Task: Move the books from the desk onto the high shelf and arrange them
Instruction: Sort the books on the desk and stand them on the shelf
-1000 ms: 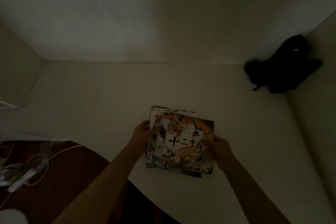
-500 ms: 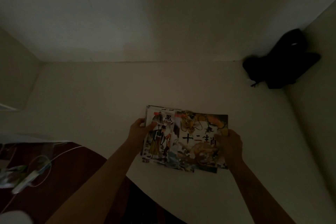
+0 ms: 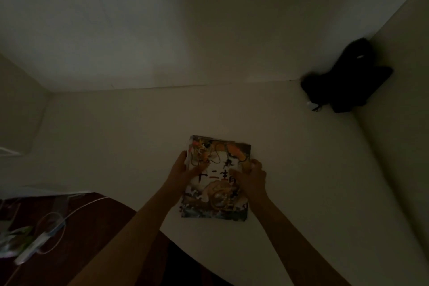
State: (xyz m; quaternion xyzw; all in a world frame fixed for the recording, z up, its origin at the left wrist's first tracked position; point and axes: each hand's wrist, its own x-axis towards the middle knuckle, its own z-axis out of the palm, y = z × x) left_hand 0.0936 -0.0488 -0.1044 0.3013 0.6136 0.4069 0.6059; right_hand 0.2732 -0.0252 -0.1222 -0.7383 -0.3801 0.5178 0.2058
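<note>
A small stack of thin picture books (image 3: 217, 195) lies flat on the pale high shelf (image 3: 116, 137); the top cover shows a golden dragon and black characters. My left hand (image 3: 183, 170) holds the stack's left edge, thumb across the cover. On the right edge, my right hand (image 3: 251, 176) grips the stack, thumb on the cover. The lower books are almost fully hidden under the top one; only slivers show along the edges.
A black bag (image 3: 348, 83) slumps in the shelf's far right corner against the side wall (image 3: 394, 146). Below the shelf's front edge, at lower left, a dark wooden desk (image 3: 76, 239) carries a white cable (image 3: 51, 227) and some packets (image 3: 14, 239).
Half a second ago the dragon book was slid to the right, baring a second cover beside it. Now my hands have pushed the books together into one squared stack.
</note>
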